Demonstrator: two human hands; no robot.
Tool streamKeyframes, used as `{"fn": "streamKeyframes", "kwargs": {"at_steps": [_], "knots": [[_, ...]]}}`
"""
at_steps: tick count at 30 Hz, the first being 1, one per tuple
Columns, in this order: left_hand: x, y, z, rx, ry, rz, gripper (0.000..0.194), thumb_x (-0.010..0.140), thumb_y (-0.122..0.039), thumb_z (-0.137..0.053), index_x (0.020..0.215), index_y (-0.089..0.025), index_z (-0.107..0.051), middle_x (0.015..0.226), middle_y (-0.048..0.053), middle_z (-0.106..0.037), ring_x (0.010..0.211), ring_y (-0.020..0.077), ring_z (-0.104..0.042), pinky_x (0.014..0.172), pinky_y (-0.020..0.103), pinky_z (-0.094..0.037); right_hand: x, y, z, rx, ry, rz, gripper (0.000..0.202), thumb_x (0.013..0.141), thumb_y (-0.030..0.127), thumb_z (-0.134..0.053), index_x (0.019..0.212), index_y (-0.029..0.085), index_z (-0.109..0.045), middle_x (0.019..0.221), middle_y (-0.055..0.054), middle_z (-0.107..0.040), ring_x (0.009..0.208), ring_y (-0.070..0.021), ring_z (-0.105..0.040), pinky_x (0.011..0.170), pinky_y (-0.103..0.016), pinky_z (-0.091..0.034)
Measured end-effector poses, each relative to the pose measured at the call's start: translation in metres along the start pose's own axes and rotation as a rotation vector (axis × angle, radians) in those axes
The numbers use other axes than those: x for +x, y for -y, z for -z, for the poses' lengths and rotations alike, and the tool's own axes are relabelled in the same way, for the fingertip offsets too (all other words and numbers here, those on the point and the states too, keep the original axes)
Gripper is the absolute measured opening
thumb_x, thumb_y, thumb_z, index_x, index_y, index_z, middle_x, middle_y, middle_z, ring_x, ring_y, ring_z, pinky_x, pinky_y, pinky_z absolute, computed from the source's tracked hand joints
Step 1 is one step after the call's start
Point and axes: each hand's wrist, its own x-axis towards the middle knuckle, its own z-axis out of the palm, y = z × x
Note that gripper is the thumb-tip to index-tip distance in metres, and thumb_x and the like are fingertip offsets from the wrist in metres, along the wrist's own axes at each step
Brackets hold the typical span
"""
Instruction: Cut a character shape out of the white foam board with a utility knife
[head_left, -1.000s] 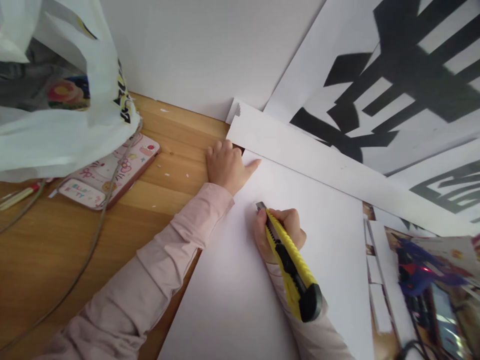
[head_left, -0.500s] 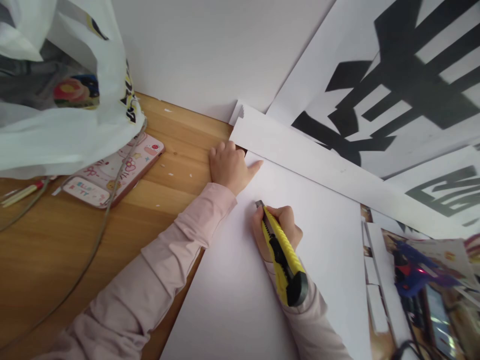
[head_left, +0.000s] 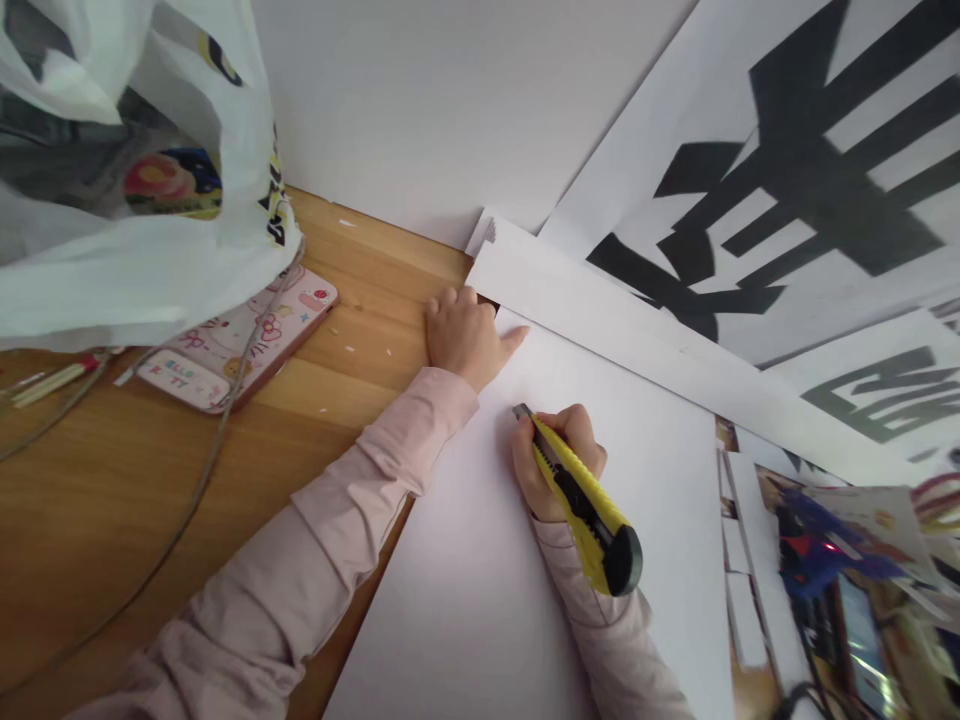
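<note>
A yellow and black utility knife (head_left: 581,490) is gripped in my right hand (head_left: 559,450), its blade end pointing up and left over a large white board (head_left: 480,600). Whether the blade touches the board I cannot tell. My left hand (head_left: 466,335) lies at the board's upper left corner, thumb stretched out on the white surface and the other fingers at its edge. Just beyond the board's far edge runs a long white strip (head_left: 600,305), close to my left fingertips.
At left, a white plastic bag (head_left: 142,270) stands beside a pink decorated phone (head_left: 240,345) with a cable (head_left: 202,480). Sheets with black printed characters (head_left: 795,160) lean at upper right. A blue glue gun (head_left: 817,545) and another phone (head_left: 862,640) lie at right.
The knife's handle has swung slightly to the right and up, while its tip stays nearly in place. My left hand keeps its place on the board; the view has shifted a little.
</note>
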Motion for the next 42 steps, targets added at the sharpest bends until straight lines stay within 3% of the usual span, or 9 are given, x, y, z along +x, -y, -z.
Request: {"fn": "streamKeyframes", "kwargs": {"at_steps": [11, 21, 30, 35, 39, 42], "knots": [[0.000, 0.000, -0.001, 0.002, 0.008, -0.012, 0.049, 0.089, -0.061, -0.057, 0.091, -0.015, -0.073, 0.113, 0.015, -0.066, 0.114, 0.0332, -0.053, 0.095, 0.046, -0.037, -0.004, 0.001, 0.001, 0.005, 0.013, -0.017, 0.020, 0.083, 0.027, -0.062, 0.072, 0.023, -0.045, 0.052, 0.010, -0.046, 0.042, -0.0058, -0.036, 0.044, -0.018, -0.034], [0.000, -0.001, 0.000, -0.003, 0.001, -0.001, 0.049, 0.088, -0.061, -0.057, 0.092, -0.015, -0.074, 0.114, 0.015, -0.067, 0.115, 0.0333, -0.054, 0.096, 0.047, -0.038, -0.009, -0.005, 0.000, -0.131, -0.132, -0.004, 0.018, 0.082, 0.032, -0.067, 0.075, 0.022, -0.055, 0.050, 0.007, -0.057, 0.039, -0.0090, -0.051, 0.044, -0.019, -0.044], [0.001, 0.000, -0.001, -0.002, -0.003, 0.004, 0.051, 0.088, -0.063, -0.056, 0.091, -0.016, -0.075, 0.113, 0.014, -0.067, 0.114, 0.0329, -0.053, 0.096, 0.046, -0.039, -0.010, -0.003, -0.001, -0.131, -0.213, 0.020, 0.018, 0.081, 0.032, -0.070, 0.074, 0.020, -0.058, 0.050, 0.006, -0.058, 0.037, -0.0097, -0.050, 0.039, -0.020, -0.041], [0.000, 0.000, 0.001, -0.001, 0.010, -0.009, 0.050, 0.089, -0.061, -0.056, 0.092, -0.015, -0.074, 0.115, 0.015, -0.066, 0.114, 0.0338, -0.053, 0.095, 0.047, -0.038, -0.009, -0.017, 0.002, 0.010, -0.414, -0.036, 0.024, 0.080, 0.036, -0.072, 0.079, 0.020, -0.053, 0.060, 0.002, -0.063, 0.046, -0.0146, -0.061, 0.047, -0.027, -0.049], [-0.001, 0.000, 0.003, -0.004, 0.025, -0.011, 0.050, 0.089, -0.060, -0.055, 0.092, -0.014, -0.074, 0.114, 0.016, -0.066, 0.114, 0.0345, -0.053, 0.094, 0.048, -0.038, -0.003, -0.020, 0.012, 0.124, -0.313, -0.171, 0.023, 0.086, 0.040, -0.066, 0.088, 0.020, -0.055, 0.045, 0.009, -0.051, 0.037, -0.0121, -0.052, 0.042, -0.023, -0.042], [-0.001, 0.000, 0.005, 0.008, 0.031, -0.025, 0.049, 0.089, -0.061, -0.054, 0.091, -0.016, -0.073, 0.113, 0.016, -0.066, 0.112, 0.0350, -0.053, 0.093, 0.049, -0.038, -0.003, -0.018, 0.021, 0.061, -0.224, -0.191, 0.021, 0.089, 0.039, -0.064, 0.090, 0.018, -0.061, 0.048, 0.009, -0.051, 0.037, -0.0086, -0.044, 0.041, -0.021, -0.037]]}}
